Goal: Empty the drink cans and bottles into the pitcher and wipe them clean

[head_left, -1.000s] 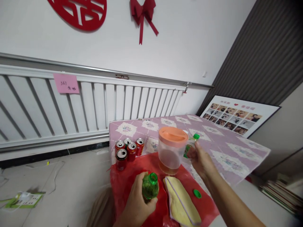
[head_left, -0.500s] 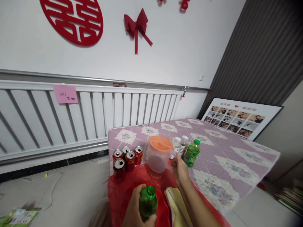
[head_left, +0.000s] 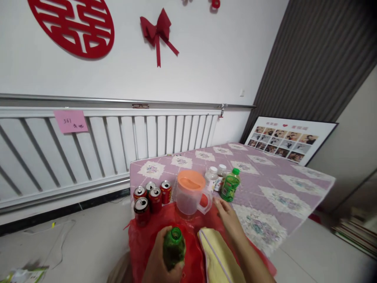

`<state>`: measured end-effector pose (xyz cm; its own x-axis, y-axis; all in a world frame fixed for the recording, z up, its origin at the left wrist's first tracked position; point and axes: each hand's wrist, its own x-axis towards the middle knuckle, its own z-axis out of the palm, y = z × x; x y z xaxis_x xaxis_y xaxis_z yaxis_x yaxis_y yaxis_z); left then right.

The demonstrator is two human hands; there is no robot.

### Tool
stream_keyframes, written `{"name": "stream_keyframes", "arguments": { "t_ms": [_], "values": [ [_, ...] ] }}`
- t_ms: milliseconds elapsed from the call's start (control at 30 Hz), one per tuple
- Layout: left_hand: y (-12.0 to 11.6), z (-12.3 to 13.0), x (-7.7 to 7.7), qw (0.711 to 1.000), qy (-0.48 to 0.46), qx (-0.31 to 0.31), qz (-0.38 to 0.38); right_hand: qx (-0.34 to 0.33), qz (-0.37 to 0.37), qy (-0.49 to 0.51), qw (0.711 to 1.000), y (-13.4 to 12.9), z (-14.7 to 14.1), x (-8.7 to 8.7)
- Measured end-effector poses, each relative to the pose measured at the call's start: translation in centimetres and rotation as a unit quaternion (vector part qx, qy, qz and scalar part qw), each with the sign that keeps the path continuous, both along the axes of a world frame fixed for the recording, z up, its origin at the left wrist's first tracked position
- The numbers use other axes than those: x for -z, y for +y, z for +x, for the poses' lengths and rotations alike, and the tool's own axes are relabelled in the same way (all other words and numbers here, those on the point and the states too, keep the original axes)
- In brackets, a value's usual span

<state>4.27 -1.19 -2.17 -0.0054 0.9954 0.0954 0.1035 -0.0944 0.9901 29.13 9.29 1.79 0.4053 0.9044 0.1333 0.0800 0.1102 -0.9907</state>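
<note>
My left hand is wrapped around a green plastic bottle at the bottom centre. The bottle stands upright with no cap on its mouth. My right hand is beside the handle of a clear pitcher with an orange lid; its fingers are partly stretched and I see nothing in them. Under the left hand lies a red tray, partly hidden by it. A folded yellow cloth lies between the tray and my right forearm.
Several opened drink cans stand left of the pitcher. Two white-capped bottles and a capped green bottle stand to its right. Red plastic sheeting covers the near end of the flowered table. A radiator runs behind.
My right hand has gone from a fist to loosened fingers and dropped slightly, uncovering the pitcher's handle. My left hand still holds the green bottle. The whole view has shifted a little.
</note>
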Motion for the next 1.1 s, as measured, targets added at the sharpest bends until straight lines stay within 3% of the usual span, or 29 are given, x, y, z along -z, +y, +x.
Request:
{"name": "stream_keyframes", "arguments": {
  "t_ms": [167,300,400,533,833,933,1100],
  "values": [
    [-0.3,0.1,-0.5,1.0,0.02,-0.01,0.011,0.09,-0.043,-0.04,0.994,-4.9,4.7,1.1],
    [-0.6,0.3,-0.2,0.999,0.0,-0.024,0.027,0.131,-0.076,-0.1,0.983,-9.2,6.8,3.9],
    [-0.7,0.3,-0.2,0.999,0.014,-0.023,0.035,0.126,-0.093,-0.178,0.972,-10.9,7.4,5.9],
    [-0.9,0.4,-0.6,0.997,0.043,-0.042,0.046,0.115,-0.113,-0.293,0.942,-10.8,7.9,7.2],
    [-0.6,0.6,0.5,0.992,0.062,-0.085,0.068,0.052,-0.157,-0.459,0.873,-8.7,8.7,7.6],
    [-0.5,0.0,0.5,0.989,0.092,-0.09,0.075,0.03,-0.166,-0.471,0.866,-8.2,9.0,8.3],
    [-0.4,-1.7,0.3,0.967,0.228,-0.105,0.052,0.015,-0.154,-0.453,0.878,-7.9,9.7,9.2]
  ]
}}
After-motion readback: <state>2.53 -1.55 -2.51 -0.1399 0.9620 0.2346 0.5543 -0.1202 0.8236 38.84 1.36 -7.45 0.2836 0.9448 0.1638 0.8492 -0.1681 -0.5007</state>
